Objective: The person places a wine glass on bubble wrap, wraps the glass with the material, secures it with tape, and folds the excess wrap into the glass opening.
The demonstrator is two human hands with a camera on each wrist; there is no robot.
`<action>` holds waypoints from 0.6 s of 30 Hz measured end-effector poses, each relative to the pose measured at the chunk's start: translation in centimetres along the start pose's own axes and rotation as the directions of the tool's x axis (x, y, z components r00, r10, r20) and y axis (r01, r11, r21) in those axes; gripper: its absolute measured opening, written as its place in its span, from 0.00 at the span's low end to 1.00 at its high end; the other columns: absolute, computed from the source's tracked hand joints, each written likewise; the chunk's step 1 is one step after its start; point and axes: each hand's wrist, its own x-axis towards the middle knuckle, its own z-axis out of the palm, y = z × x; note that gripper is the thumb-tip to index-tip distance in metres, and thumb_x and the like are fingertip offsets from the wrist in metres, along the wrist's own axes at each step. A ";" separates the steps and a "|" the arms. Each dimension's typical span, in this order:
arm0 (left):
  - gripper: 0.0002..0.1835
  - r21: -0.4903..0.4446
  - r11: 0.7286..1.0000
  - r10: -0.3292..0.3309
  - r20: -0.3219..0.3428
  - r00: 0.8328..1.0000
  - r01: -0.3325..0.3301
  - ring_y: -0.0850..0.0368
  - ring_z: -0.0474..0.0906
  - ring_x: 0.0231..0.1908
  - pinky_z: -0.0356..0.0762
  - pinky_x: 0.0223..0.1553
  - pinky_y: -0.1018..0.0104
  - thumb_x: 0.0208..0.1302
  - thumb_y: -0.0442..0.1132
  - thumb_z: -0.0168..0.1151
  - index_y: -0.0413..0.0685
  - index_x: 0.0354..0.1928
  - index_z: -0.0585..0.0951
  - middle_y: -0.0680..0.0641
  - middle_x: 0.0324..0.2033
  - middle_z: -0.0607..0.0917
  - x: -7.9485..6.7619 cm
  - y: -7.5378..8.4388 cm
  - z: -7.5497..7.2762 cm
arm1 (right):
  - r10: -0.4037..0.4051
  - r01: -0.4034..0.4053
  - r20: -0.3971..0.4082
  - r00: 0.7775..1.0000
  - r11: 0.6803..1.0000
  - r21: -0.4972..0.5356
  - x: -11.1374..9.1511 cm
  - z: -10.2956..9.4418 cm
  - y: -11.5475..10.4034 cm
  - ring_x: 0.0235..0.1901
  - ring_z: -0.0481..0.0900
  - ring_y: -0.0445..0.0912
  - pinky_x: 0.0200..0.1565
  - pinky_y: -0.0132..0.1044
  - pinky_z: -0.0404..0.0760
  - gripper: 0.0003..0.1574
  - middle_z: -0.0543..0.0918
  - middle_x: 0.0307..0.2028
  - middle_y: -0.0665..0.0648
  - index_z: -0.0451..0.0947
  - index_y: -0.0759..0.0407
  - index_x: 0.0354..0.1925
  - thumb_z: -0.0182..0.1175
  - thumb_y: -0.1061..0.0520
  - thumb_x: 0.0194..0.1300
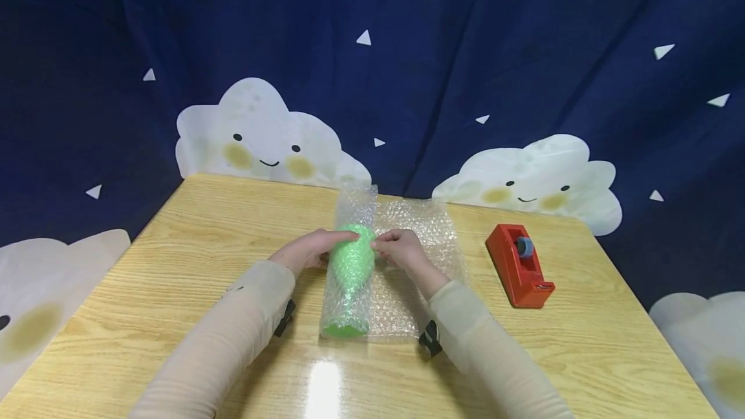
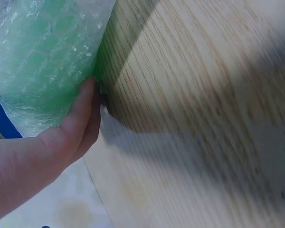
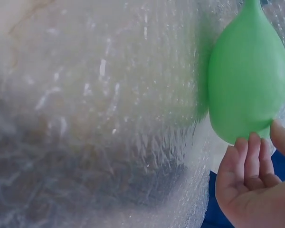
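Observation:
A green goblet [image 1: 352, 260] lies on its side, bowl away from me and foot towards me, with bubble wrap [image 1: 416, 264] under it and folded over its top. In the right wrist view the goblet's bowl [image 3: 249, 76] shows bare under the fold. My left hand [image 1: 311, 247] holds the wrapped bowl from the left; its fingers rest along the covered side in the left wrist view. Opposite it, my right hand [image 1: 401, 247] pinches the fold's edge near the goblet's rim. Exactly what lies between those fingertips is partly hidden.
A red tape dispenser [image 1: 518, 267] with a blue-cored roll stands to the right on the wooden table [image 1: 233, 212]. Flat bubble wrap spreads right of the goblet, beneath my right hand. A dark blue curtain [image 1: 407, 70] with clouds hangs behind the table's far edge.

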 end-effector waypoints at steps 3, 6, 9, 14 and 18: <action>0.47 0.014 1.000 0.000 -0.010 1.000 0.000 0.40 0.63 0.63 0.64 0.64 0.48 0.60 0.54 0.59 0.31 0.69 0.51 0.33 0.67 0.59 0.0 0.0 0.1 | -0.021 0.022 -0.022 1.000 1.000 0.011 -0.2 0.1 -0.1 0.24 0.72 0.41 0.28 0.32 0.76 0.12 0.75 0.25 0.50 0.77 0.66 0.36 0.66 0.60 0.55; 0.49 0.026 1.000 -0.002 -0.019 1.000 0.003 0.40 0.64 0.63 0.65 0.63 0.48 0.59 0.55 0.59 0.31 0.69 0.48 0.33 0.68 0.56 0.1 0.1 0.2 | -0.087 0.086 -0.056 0.995 0.996 -0.016 -0.4 0.2 -0.2 0.23 0.68 0.40 0.25 0.29 0.71 0.12 0.71 0.23 0.50 0.75 0.66 0.34 0.66 0.62 0.53; 0.51 0.038 0.999 -0.004 -0.026 1.000 0.005 0.40 0.64 0.63 0.65 0.63 0.49 0.58 0.55 0.60 0.30 0.70 0.47 0.33 0.68 0.54 0.0 0.1 0.3 | -0.154 0.148 -0.083 0.985 0.986 -0.077 -0.6 0.2 -0.2 0.25 0.68 0.41 0.25 0.27 0.70 0.12 0.71 0.24 0.51 0.76 0.67 0.35 0.66 0.64 0.51; 0.50 0.067 0.998 0.005 -0.034 0.999 -0.003 0.41 0.63 0.64 0.64 0.64 0.49 0.58 0.57 0.59 0.30 0.69 0.50 0.33 0.69 0.55 0.1 0.1 0.4 | -0.244 0.220 -0.091 0.965 0.952 -0.214 -1.1 0.3 -0.4 0.30 0.75 0.44 0.31 0.30 0.75 0.12 0.81 0.30 0.57 0.80 0.66 0.40 0.64 0.63 0.54; 0.51 0.078 0.997 -0.001 -0.043 0.999 0.004 0.41 0.62 0.65 0.64 0.64 0.49 0.57 0.58 0.59 0.31 0.70 0.48 0.34 0.70 0.53 0.1 0.2 0.6 | -0.300 0.258 -0.083 0.950 0.908 -0.329 -1.5 0.5 -0.5 0.34 0.80 0.47 0.36 0.35 0.80 0.13 0.85 0.37 0.59 0.82 0.63 0.43 0.62 0.61 0.58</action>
